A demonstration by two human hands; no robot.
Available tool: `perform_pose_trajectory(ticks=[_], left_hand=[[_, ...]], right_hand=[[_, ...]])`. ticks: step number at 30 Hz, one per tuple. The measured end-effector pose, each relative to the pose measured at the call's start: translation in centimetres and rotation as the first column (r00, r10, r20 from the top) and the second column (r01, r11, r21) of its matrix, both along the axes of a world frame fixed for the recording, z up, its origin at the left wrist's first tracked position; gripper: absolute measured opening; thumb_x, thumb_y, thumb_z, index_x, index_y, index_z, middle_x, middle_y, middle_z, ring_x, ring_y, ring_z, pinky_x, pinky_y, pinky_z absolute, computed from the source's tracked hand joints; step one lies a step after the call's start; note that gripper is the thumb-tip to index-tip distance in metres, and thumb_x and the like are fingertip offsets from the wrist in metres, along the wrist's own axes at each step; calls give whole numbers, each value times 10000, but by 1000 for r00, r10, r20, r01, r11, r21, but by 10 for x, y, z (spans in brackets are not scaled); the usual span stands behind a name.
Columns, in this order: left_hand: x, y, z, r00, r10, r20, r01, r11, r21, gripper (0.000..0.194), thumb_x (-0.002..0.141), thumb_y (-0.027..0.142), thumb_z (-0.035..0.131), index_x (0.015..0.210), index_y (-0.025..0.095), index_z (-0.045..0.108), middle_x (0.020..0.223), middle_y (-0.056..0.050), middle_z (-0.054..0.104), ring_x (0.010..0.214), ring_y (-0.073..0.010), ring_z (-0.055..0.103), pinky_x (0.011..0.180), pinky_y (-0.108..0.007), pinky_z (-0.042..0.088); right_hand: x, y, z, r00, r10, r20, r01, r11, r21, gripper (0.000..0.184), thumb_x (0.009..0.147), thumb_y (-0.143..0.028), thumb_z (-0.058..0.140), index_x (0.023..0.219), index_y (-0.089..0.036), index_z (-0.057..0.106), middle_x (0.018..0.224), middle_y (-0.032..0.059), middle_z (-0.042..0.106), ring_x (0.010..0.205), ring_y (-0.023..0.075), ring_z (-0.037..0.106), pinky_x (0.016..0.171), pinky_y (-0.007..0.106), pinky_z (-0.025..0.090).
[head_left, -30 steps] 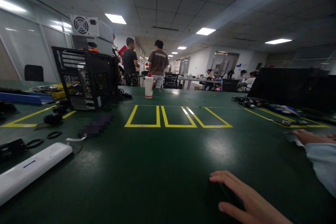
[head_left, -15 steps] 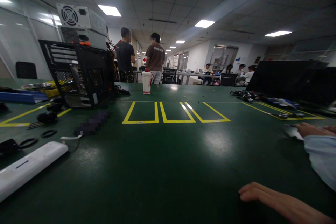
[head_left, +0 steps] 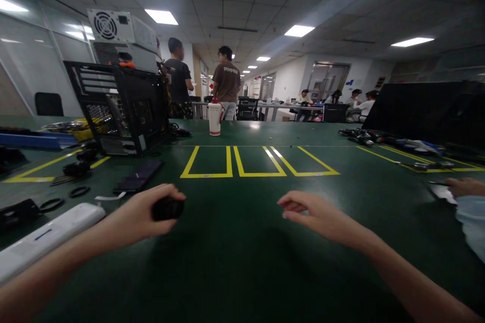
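From my head view, my left hand [head_left: 132,214] is clamped on a small black object [head_left: 167,208], thumb below and fingers curled over its top. It looks to be just above the green counter [head_left: 227,267], left of the middle and on the near side of the yellow tape outlines [head_left: 206,175]. Fingers cover much of it, so I cannot tell exactly what it is.

My right hand [head_left: 318,214] is across from it, well apart, thumb and fingertips a little apart and nothing visible between them.

As I judge it, the grasp on the black object is done. Setting it down is not: it is in my hand, outside every outline, and my right hand does not touch it. I see no finished result that I could tie to it.

Toward the counter's left edge lie a white power strip [head_left: 49,232], a dark phone [head_left: 140,176] and a black ring [head_left: 79,192], with an open computer case [head_left: 140,111] standing behind them. A white cup [head_left: 214,120] stands near the far edge. At the right edge, another person's hand [head_left: 468,186] is beside a white piece [head_left: 442,192], close to some metal tools [head_left: 420,165].
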State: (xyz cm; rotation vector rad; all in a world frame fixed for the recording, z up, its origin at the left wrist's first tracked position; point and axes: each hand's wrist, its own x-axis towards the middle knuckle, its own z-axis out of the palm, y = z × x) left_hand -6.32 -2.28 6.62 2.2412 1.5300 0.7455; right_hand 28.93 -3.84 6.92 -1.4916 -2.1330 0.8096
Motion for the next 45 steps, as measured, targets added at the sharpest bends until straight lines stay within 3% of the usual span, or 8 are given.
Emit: perform_pose_trajectory(ticks=[2,6,12,18,27,32,40,45], left_hand=[[34,40,-6,988,-150,-27,149,988,-34,356,624,319,615,957,227,530,944,2,555,867,-189,533,769,-322,438],[103,98,-29,981,-193,-23,193,981,16,346,615,300,589,941,209,514,949,-20,542,861,-200,524,738,-320,428],[126,116,-45,966,-250,61,248,968,33,319,649,312,573,950,227,509,957,-16,539,851,-196,528,724,-320,432],[115,121,-49,921,-257,293,302,946,-119,661,626,345,643,1202,242,334,1130,-51,483,1017,-216,485,861,-360,392],[109,122,-44,921,-195,338,309,893,-327,612,711,354,567,1248,237,299,1236,-51,422,1084,-213,444,862,-324,403],[109,126,-48,932,-224,287,307,907,-290,674,739,390,530,1299,236,188,1321,-59,326,1187,-218,335,951,-351,321],[111,129,-53,936,-302,181,329,933,-145,645,746,412,516,1289,254,205,1294,-62,372,1168,-223,367,961,-380,297],[111,124,-52,944,-294,152,312,943,-111,627,755,416,501,1282,228,217,1291,-79,373,1166,-230,370,943,-378,317]], right_hand=[[-24,30,-11,994,49,-100,-50,999,-13,303,717,-363,524,976,-210,562,980,46,601,852,171,583,756,322,472],[-50,94,-46,941,-68,-332,72,997,1,326,681,-327,583,967,-171,572,1002,80,588,851,186,574,777,363,457],[-63,142,-76,708,-169,-686,-1,971,-239,366,662,-296,618,988,-150,536,962,79,597,835,158,578,801,343,459],[-61,144,-68,669,-201,-716,-77,939,-336,357,640,-257,636,971,-146,561,961,77,600,886,172,569,843,351,431],[-60,141,-61,717,-120,-687,-82,964,-254,329,673,-259,591,993,-192,555,1011,39,602,962,173,545,890,363,380],[-62,137,-57,725,-90,-683,-78,974,-212,338,676,-212,581,1010,-187,542,1046,42,574,971,172,541,886,356,397],[-70,122,-59,695,-85,-714,-54,984,-171,387,674,-190,569,1057,-231,527,1092,27,551,978,174,535,873,349,411],[-77,122,-61,722,-164,-672,106,986,-127,293,714,-310,530,981,-198,578,984,39,596,920,169,538,850,348,401]])
